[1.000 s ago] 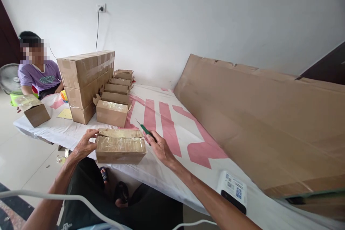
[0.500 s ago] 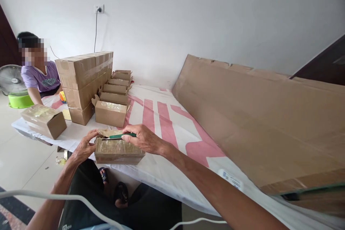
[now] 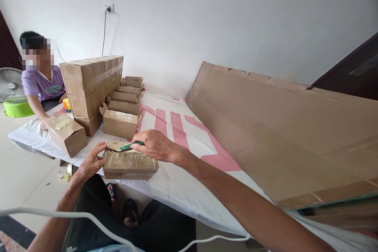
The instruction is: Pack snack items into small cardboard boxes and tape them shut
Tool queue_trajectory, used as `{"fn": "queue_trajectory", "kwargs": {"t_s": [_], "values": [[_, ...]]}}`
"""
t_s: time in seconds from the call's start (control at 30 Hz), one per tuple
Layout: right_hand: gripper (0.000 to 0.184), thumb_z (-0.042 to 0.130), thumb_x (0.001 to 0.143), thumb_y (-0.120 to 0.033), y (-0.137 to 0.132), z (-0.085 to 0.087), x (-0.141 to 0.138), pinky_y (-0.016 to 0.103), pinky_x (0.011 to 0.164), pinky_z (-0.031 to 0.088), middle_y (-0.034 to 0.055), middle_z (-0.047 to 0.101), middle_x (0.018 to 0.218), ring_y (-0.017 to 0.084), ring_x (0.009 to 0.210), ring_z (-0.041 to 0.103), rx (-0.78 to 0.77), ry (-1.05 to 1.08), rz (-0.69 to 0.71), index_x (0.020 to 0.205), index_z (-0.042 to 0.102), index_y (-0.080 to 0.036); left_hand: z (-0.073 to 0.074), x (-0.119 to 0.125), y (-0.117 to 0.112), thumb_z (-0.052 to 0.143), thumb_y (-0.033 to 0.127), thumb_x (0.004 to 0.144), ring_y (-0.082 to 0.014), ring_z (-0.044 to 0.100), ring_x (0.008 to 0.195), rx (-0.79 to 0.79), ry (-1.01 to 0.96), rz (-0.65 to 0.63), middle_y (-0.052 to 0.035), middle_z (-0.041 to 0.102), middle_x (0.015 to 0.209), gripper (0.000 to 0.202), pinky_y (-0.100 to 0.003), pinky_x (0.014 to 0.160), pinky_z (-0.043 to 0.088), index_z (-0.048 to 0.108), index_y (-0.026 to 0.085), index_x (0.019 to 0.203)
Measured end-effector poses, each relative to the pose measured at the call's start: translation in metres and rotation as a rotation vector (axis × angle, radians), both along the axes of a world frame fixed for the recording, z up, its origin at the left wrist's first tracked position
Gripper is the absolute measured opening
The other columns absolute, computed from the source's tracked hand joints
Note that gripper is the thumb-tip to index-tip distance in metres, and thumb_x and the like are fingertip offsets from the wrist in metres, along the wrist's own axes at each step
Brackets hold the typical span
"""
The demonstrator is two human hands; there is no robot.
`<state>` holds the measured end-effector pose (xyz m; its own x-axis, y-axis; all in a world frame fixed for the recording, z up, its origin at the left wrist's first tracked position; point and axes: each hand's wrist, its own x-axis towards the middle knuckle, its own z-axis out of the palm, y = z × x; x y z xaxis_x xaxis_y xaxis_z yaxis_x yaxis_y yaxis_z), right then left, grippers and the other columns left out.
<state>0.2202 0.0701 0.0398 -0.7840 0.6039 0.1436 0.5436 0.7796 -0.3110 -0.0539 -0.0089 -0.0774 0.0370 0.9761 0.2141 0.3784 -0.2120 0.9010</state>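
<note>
Right in front of me a small taped cardboard box [image 3: 130,165] lies at the near edge of the cloth-covered table. One of its top flaps [image 3: 116,145] is partly raised along the far side. In my right hand [image 3: 155,145] is a green utility knife [image 3: 130,146], its tip pointing left at the gap under that flap. My left hand [image 3: 93,161] grips the box's left end, with fingertips at the flap and thumb on the near side. What lies inside the box cannot be seen.
Another taped box [image 3: 66,136] stands to the left, near the hand of a seated person [image 3: 44,82]. Beyond are stacked cardboard boxes [image 3: 88,82] and a row of open boxes [image 3: 121,122]. A large cardboard sheet [image 3: 265,134] leans at right. A white cable [image 3: 73,215] crosses the foreground.
My right hand has lifted slightly, tilting the knife's handle upward. The box at left has shifted right and turned beside the other person's hand. My left hand stays on the near box.
</note>
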Motion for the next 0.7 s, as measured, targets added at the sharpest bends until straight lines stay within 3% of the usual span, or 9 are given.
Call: {"fn": "queue_trajectory", "kwargs": {"t_s": [0.13, 0.3, 0.5, 0.7], "values": [[0.028, 0.061, 0.103, -0.036, 0.003, 0.009, -0.007, 0.031, 0.065, 0.032, 0.0055, 0.079, 0.087, 0.018, 0.077, 0.064, 0.065, -0.132, -0.021, 0.09, 0.081, -0.022, 0.002, -0.001, 0.001, 0.075, 0.033, 0.083, -0.0342, 0.06, 0.14, -0.002, -0.001, -0.011, -0.0121, 0.062, 0.151, 0.042, -0.032, 0.086, 0.065, 0.082, 0.026, 0.123], [0.026, 0.065, 0.101, -0.032, 0.006, 0.018, -0.004, 0.033, 0.063, 0.026, 0.0051, 0.075, 0.079, 0.018, 0.073, 0.062, 0.086, -0.239, -0.055, 0.082, 0.08, -0.022, 0.005, -0.003, 0.001, 0.071, 0.028, 0.082, -0.0341, 0.058, 0.142, -0.031, 0.014, -0.027, -0.0131, 0.059, 0.154, 0.043, -0.031, 0.087, 0.065, 0.082, 0.024, 0.123], [0.035, 0.065, 0.103, -0.036, 0.014, 0.013, 0.027, 0.034, 0.063, 0.025, 0.0046, 0.071, 0.073, 0.018, 0.07, 0.059, 0.073, -0.197, -0.037, 0.074, 0.077, -0.023, 0.004, -0.004, 0.003, 0.067, 0.027, 0.079, -0.0318, 0.06, 0.14, -0.035, 0.017, -0.025, -0.0116, 0.06, 0.154, 0.052, -0.032, 0.088, 0.065, 0.08, 0.025, 0.129], [0.035, 0.062, 0.104, -0.04, 0.018, 0.005, 0.059, 0.033, 0.063, 0.025, 0.004, 0.072, 0.075, 0.018, 0.069, 0.058, 0.102, -0.133, -0.045, 0.077, 0.079, -0.026, 0.001, -0.001, 0.007, 0.07, 0.029, 0.081, -0.0318, 0.064, 0.135, -0.017, 0.023, 0.002, -0.0126, 0.063, 0.15, 0.047, -0.033, 0.088, 0.066, 0.081, 0.025, 0.126]]}}
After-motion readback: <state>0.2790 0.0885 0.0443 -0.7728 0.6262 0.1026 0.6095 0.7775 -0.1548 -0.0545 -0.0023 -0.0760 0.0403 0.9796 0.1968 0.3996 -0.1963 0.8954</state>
